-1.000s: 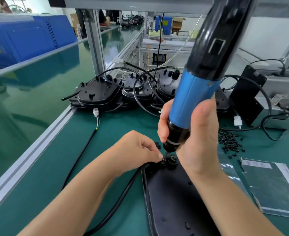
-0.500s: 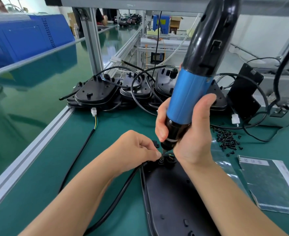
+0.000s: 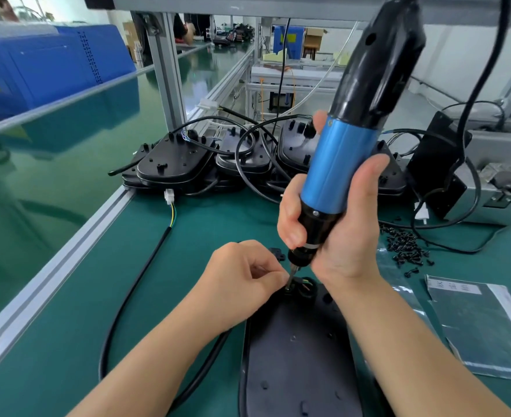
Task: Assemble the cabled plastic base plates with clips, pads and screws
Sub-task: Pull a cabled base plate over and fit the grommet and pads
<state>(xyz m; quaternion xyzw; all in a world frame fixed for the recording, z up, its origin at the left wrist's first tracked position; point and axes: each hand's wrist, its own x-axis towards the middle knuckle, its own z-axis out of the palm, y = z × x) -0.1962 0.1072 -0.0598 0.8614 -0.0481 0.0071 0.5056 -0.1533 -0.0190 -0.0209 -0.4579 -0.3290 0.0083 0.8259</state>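
**benchwatcher:** ok what am I looking at, where's the plate?

**me:** I've got the head view up. The base plate [image 3: 296, 350] lies flat on the green bench mat [image 3: 67, 341], right at the near edge, between my 2 forearms. Its cable [image 3: 134, 293] runs out from the far end, loops left over the mat and ends in a white connector [image 3: 169, 196].

**benchwatcher:** and the hands?

**me:** My right hand [image 3: 335, 224] is wrapped tight round the electric screwdriver [image 3: 341, 164], fingers on the blue barrel and black nose, tool tilted with its top leaning right. The bit [image 3: 292, 273] points down at the clip [image 3: 301, 287] on the far end of the plate. My left hand [image 3: 242, 284] is curled, fingertips pinched right at the bit tip. I think it's steadying a screw there, but it's too small to be sure what's between the fingers.

**benchwatcher:** rest of the bench?

**me:** A loose pile of black screws [image 3: 406, 248] sits to the right of the driver hand, and a foil bag [image 3: 483, 323] lies flat nearer me on the right. Stacks of more plates [image 3: 173, 164] with tangled cables line the back of the mat, and a grey box [image 3: 495, 182] stands at the far right.
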